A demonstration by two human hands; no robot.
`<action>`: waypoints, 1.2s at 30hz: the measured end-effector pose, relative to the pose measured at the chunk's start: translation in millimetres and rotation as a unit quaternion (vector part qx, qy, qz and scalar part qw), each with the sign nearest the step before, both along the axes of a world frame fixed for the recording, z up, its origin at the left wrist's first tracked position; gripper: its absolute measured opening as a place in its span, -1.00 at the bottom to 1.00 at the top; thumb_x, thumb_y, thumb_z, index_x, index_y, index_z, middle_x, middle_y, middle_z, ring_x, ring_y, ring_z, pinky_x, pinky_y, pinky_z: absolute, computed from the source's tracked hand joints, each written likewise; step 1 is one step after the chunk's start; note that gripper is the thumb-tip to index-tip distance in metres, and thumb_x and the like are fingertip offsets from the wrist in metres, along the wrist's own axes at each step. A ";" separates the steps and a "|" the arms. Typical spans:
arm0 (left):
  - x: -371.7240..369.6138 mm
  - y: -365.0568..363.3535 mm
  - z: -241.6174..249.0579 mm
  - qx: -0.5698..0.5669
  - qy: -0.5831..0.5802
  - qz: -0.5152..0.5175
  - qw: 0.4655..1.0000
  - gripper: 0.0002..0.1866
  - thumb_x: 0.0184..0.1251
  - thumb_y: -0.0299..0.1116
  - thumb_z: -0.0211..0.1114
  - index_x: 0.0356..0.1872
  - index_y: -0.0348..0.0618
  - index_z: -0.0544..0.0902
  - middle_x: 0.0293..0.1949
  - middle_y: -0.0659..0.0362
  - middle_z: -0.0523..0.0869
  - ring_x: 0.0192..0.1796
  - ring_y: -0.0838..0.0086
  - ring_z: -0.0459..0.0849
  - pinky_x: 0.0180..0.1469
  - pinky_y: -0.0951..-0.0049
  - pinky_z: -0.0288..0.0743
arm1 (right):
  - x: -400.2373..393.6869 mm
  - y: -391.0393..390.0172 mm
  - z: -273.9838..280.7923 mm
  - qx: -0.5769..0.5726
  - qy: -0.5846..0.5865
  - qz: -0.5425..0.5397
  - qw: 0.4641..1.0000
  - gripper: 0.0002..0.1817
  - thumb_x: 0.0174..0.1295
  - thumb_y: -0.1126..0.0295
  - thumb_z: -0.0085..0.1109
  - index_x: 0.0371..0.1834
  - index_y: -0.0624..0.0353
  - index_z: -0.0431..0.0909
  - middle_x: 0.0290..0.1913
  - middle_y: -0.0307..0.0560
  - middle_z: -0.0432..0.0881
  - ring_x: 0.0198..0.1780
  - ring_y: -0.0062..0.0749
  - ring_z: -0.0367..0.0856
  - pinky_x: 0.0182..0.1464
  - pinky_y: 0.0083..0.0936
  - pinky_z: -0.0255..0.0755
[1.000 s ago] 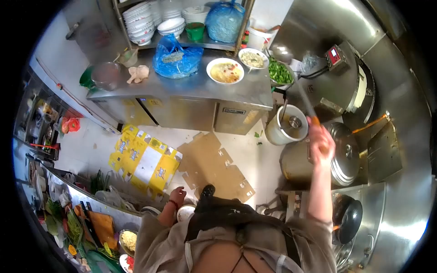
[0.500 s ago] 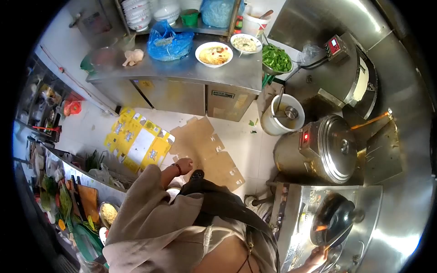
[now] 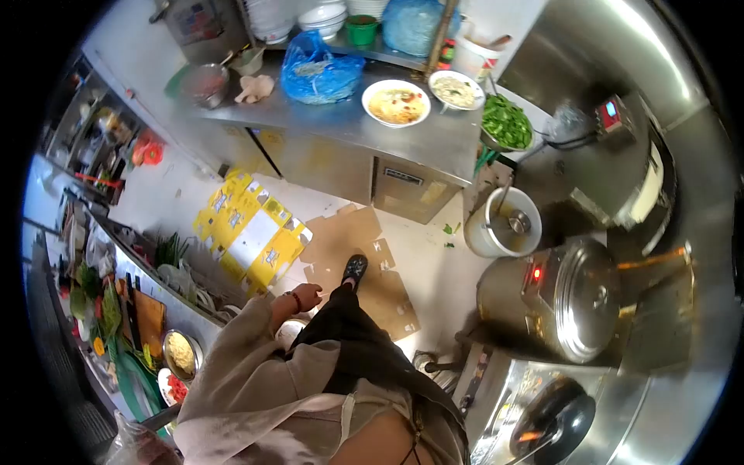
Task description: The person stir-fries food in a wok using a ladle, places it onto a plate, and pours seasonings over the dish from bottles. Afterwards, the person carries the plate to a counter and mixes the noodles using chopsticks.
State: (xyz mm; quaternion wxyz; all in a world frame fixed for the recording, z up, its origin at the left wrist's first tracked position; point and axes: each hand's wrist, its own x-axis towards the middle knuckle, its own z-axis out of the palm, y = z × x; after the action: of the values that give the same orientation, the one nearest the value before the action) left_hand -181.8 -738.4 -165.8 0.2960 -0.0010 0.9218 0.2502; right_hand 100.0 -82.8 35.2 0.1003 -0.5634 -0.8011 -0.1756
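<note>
My left hand (image 3: 305, 297), with a dark bracelet at the wrist, hangs in the air over the floor near my thigh. It holds nothing, and its fingers are loosely bent and a little apart. Below it, a pale round container (image 3: 290, 333) is partly covered by my sleeve and trousers. My right hand is out of the picture. At the bottom right, a black wok (image 3: 572, 412) sits on the stove, and a metal utensil with a long handle (image 3: 536, 449) leans in it; the handle runs out of the frame.
A steel counter (image 3: 341, 128) bears a bowl of soupy food (image 3: 396, 104), a second bowl (image 3: 456, 91) and a blue bag (image 3: 322, 71). Flattened cardboard (image 3: 341, 244) covers part of the floor. A white bucket (image 3: 484, 232) and a lidded steel pot (image 3: 504, 298) stand at right.
My right hand, which gripped the utensil's handle at the wok, has left the picture. A foot has stepped forward onto the cardboard. The camera view has shifted, and my left hand's fingers look looser.
</note>
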 end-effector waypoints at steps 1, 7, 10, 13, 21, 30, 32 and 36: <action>-8.1 -7.3 -1.5 0.007 -0.008 0.024 1.000 -0.57 0.16 -0.21 0.20 0.01 -0.23 0.57 -0.25 0.00 0.72 -0.10 0.13 0.66 0.01 0.22 0.52 | -16.7 -2.4 0.0 -0.001 0.019 -0.007 1.000 -0.43 0.12 0.20 0.27 0.12 0.38 0.47 -0.15 0.30 0.63 -0.25 0.00 0.61 -0.22 -0.24 0.47; -111.0 -56.9 -23.8 0.064 0.012 0.079 0.995 -0.54 0.16 -0.19 0.22 0.05 -0.23 0.55 -0.11 -0.07 0.68 -0.03 0.11 0.63 0.05 0.22 0.50 | -146.6 -25.3 12.2 -0.024 0.140 0.010 0.990 -0.51 0.15 0.30 0.22 0.10 0.38 0.46 -0.06 0.31 0.60 -0.09 0.03 0.59 -0.03 -0.23 0.45; -196.5 -69.5 -28.4 0.130 0.103 0.106 0.980 -0.56 0.16 -0.22 0.19 0.05 -0.24 0.54 -0.10 -0.12 0.65 -0.01 0.04 0.60 0.06 0.21 0.47 | -244.6 -37.2 12.1 -0.080 0.190 0.121 0.971 -0.55 0.16 0.34 0.19 0.09 0.38 0.46 -0.02 0.31 0.58 -0.02 0.04 0.58 0.07 -0.23 0.44; -292.8 -75.1 5.3 0.157 0.171 0.089 0.969 -0.59 0.24 -0.35 0.21 0.11 -0.22 0.50 -0.03 -0.04 0.65 -0.13 0.25 0.67 -0.07 0.30 0.56 | -369.8 -44.6 -37.1 -0.209 0.228 0.271 0.912 -0.47 0.18 0.48 0.18 0.24 0.34 0.34 0.09 0.15 0.52 0.02 -0.06 0.52 0.09 -0.22 0.43; -440.2 -84.2 37.6 0.350 0.153 0.234 0.894 -0.62 0.31 -0.29 0.21 0.08 -0.26 0.52 -0.18 0.03 0.68 -0.20 0.34 0.69 -0.18 0.38 0.55 | -625.1 -267.8 -26.2 -0.554 0.286 0.428 0.654 -0.49 0.36 0.20 0.01 0.29 0.25 0.32 0.21 -0.02 0.46 0.20 -0.23 0.44 0.23 -0.37 0.31; -490.7 -67.7 75.1 0.518 -0.047 0.403 0.753 -0.53 0.37 -0.32 0.18 0.24 -0.26 0.36 0.06 0.07 0.60 -0.01 0.37 0.64 0.05 0.36 0.54 | -870.9 -390.5 -88.0 -0.718 0.247 0.429 0.489 -0.39 0.40 0.07 -0.08 0.32 0.37 0.25 0.18 0.12 0.48 0.22 -0.23 0.43 0.28 -0.42 0.26; -498.2 -67.0 70.7 0.508 -0.063 0.436 0.740 -0.50 0.36 -0.32 0.19 0.26 -0.27 0.33 0.04 0.05 0.61 -0.02 0.33 0.65 0.06 0.34 0.54 | -931.9 -415.5 -103.9 -0.681 0.214 0.501 0.489 -0.35 0.41 0.02 -0.12 0.33 0.37 0.22 0.21 0.17 0.44 0.25 -0.26 0.41 0.29 -0.46 0.23; -514.4 -62.7 59.2 0.478 -0.056 0.469 0.741 -0.54 0.37 -0.33 0.18 0.24 -0.25 0.36 -0.09 0.03 0.67 -0.07 0.31 0.67 0.02 0.32 0.60 | -1026.5 -475.1 -77.5 -0.647 0.049 0.513 0.562 -0.30 0.43 -0.06 -0.23 0.35 0.38 0.17 0.16 0.16 0.50 0.25 -0.28 0.41 0.27 -0.48 0.25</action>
State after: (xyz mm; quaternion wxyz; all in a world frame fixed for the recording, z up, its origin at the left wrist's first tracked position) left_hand -696.2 -801.1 -106.6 0.1538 -0.3051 0.5466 0.7645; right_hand -926.5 -557.8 -42.2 -0.1788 0.0207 -0.8481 0.4984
